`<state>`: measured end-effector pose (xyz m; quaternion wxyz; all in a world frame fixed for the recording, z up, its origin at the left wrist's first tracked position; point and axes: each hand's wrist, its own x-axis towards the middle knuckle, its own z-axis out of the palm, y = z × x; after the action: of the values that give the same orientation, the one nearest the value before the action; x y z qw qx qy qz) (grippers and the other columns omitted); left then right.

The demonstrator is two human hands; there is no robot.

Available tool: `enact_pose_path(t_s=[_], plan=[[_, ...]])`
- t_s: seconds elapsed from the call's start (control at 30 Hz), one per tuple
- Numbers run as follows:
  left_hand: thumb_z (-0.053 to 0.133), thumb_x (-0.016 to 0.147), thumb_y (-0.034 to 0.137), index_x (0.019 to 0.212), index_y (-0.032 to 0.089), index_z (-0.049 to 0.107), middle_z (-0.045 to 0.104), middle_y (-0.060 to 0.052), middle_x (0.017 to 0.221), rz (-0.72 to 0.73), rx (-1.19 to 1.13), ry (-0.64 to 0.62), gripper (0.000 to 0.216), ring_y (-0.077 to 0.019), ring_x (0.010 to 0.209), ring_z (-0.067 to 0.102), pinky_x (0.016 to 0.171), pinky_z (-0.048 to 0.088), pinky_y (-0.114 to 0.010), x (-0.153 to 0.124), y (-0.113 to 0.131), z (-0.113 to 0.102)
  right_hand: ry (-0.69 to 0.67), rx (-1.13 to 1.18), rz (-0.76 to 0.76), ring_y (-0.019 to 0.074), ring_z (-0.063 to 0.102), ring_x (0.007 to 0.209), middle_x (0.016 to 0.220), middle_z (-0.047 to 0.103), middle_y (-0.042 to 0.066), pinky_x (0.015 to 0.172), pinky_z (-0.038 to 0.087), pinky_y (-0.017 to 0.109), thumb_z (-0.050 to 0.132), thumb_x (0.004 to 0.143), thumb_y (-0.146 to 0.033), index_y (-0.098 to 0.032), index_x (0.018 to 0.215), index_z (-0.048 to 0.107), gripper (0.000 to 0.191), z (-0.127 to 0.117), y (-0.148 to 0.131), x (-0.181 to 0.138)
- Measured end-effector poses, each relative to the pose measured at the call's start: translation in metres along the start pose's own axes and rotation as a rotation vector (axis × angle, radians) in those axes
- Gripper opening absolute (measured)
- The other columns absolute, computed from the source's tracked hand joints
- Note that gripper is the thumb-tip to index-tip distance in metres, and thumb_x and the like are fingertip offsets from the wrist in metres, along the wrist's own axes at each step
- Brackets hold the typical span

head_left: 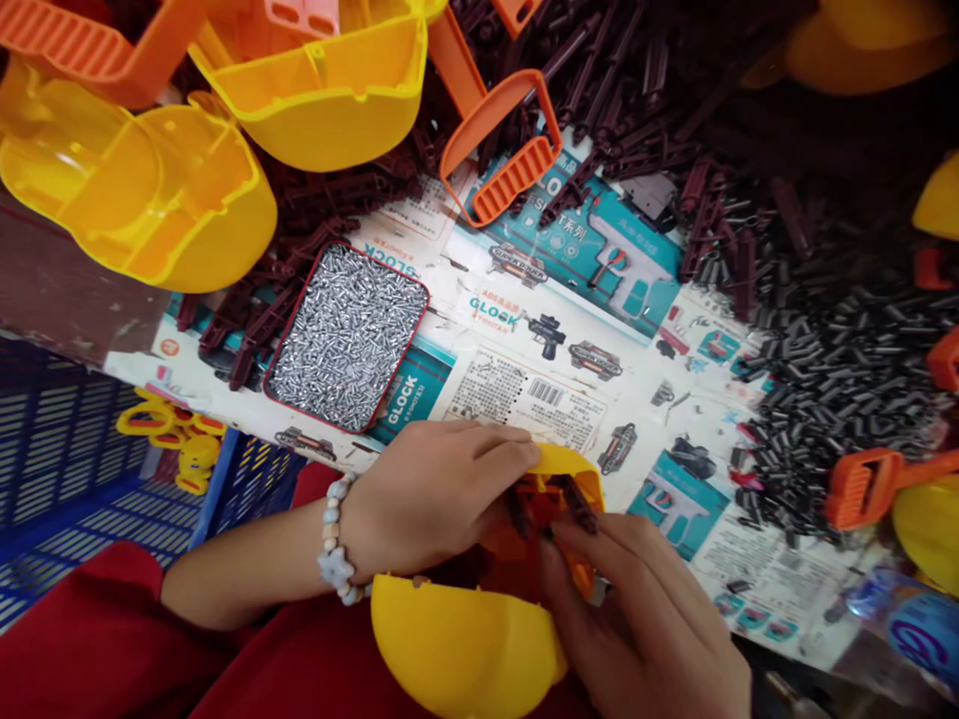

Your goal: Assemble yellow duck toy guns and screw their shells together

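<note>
From the head camera: a yellow, rounded, hard-plastic shell (465, 649) sits at the near edge of white-and-teal printed cardboard (636, 384). The left hand (442, 489) curls onto its far rim; shadow hides exactly what the right hand (651, 619) pinches, if anything. The shell should be light, stiff, perhaps slippery, best held by its rims. Cardboard lettering reads "GLOCK", "SUPER POWER" and "ABS".

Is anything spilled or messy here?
Maybe: small dark pieces spread in a loose heap at the right, while silver pins fill a red-rimmed tray. That heap looks spilled, but perhaps it's deliberate.
</note>
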<state>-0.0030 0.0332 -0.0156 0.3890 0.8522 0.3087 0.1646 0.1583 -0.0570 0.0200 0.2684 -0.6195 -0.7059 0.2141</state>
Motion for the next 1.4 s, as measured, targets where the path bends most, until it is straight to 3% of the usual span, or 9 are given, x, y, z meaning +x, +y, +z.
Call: enact_pose_path(t_s=[0.17,0.37,0.7,1.23,1.4], plan=[[0.043,0.090,0.015,0.098,0.008,0.063,0.073,-0.009,0.098,-0.025,0.136,-0.079,0.022,-0.0233,0.083,0.071,0.070,0.061,-0.038,0.005,0.009,-0.003,0.107,-0.042,0.058,0.0112,0.057,0.085,0.095,0.060,0.004,0.078,0.047,0.022,0.062,0.090,-0.005,-0.012,0.096,0.063,0.009,0.007,0.002,-0.003],[0.045,0.089,0.014,0.094,0.008,0.064,0.074,-0.010,0.092,-0.049,0.130,-0.077,0.021,-0.0235,0.080,0.072,0.071,0.061,-0.039,0.006,0.012,-0.002,0.188,-0.054,0.057,0.0133,0.059,0.082,0.094,0.061,0.006,0.075,0.049,0.024,0.067,0.083,0.003,-0.010,0.098,0.064,0.020,0.012,-0.001,0.001],[0.053,0.088,0.018,0.094,0.010,0.065,0.074,-0.008,0.094,-0.137,0.087,-0.096,0.016,-0.0221,0.082,0.071,0.075,0.060,-0.037,0.004,0.012,-0.003,0.077,-0.130,-0.065,0.0133,0.059,0.081,0.092,0.061,0.007,0.079,0.048,0.024,0.067,0.085,0.000,-0.006,0.098,0.062,0.015,0.002,0.002,0.007],[0.047,0.089,0.015,0.091,0.006,0.064,0.074,-0.011,0.084,-0.008,0.172,-0.027,0.019,-0.0241,0.072,0.071,0.063,0.060,-0.038,0.007,0.010,0.000,0.136,-0.266,0.053,0.0090,0.060,0.075,0.088,0.063,0.002,0.076,0.049,0.017,0.067,0.089,-0.006,-0.011,0.092,0.064,0.006,0.007,-0.014,0.020],[0.040,0.092,0.014,0.091,0.007,0.064,0.073,-0.011,0.085,-0.001,0.197,-0.056,0.025,-0.0209,0.070,0.070,0.061,0.059,-0.034,0.009,0.010,-0.001,0.140,-0.230,0.094,0.0124,0.062,0.075,0.090,0.063,0.002,0.073,0.053,0.021,0.063,0.087,0.000,-0.014,0.095,0.063,0.016,0.009,-0.017,0.020]])
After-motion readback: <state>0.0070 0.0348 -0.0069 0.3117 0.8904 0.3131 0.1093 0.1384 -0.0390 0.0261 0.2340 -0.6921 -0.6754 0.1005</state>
